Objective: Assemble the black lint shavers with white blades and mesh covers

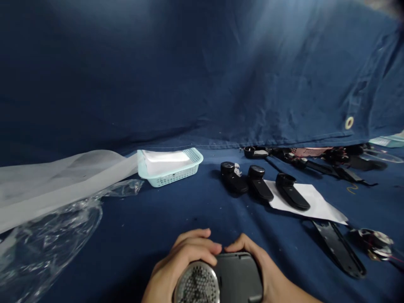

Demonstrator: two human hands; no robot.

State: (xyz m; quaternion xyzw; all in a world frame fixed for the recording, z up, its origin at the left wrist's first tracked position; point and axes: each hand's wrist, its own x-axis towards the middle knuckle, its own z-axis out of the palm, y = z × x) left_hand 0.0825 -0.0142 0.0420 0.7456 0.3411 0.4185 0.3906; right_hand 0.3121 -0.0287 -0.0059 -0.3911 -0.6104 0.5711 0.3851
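Close to me at the bottom middle is a fabric shaver [197, 283] with a round, perforated metal head. Dark bits show in the holes of the head. My left hand [184, 256] curls round the head from the left and over its top. Against the shaver's right side sits a dark grey, box-like part [239, 275], and whether it is joined on I cannot tell. My right hand [263, 265] wraps this part from the right, thumb or finger along its upper edge. The lower ends of both things are cut off by the frame.
Several black shaver bodies [260, 185] lie right of centre, some on white paper [312, 202]. A black shell [341, 248] and a wired part [375, 244] are at right. A mint basket [173, 176] stands behind, clear plastic [63, 244] at left. A blue cloth [189, 75] hangs at the back.
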